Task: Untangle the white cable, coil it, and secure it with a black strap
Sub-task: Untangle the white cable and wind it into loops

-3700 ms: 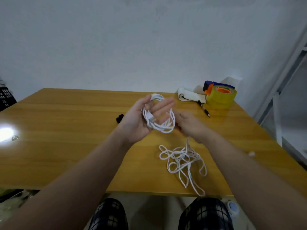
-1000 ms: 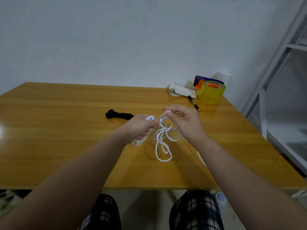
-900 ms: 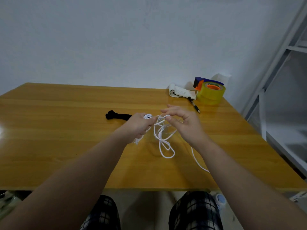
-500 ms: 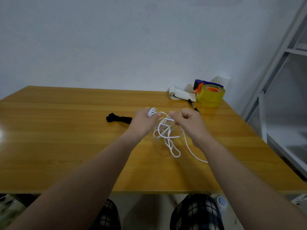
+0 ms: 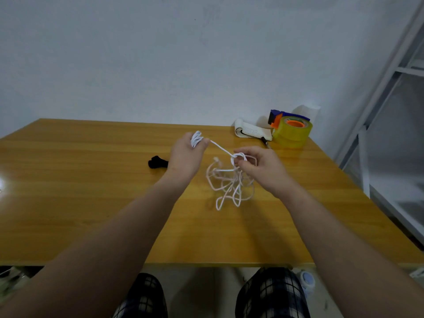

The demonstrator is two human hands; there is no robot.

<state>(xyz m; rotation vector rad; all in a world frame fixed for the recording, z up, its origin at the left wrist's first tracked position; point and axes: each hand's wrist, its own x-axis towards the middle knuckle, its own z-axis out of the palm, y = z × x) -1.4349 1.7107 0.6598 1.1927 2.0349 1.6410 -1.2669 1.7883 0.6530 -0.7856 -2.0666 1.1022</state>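
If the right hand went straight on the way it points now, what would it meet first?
Probably the left hand, which holds coiled turns of the white cable that the right hand pinches; depth is unclear.

Wooden table, small items on top
A black strap is laid at ten o'clock; a notepad, a pen and a yellow tape roll are grouped at one o'clock.
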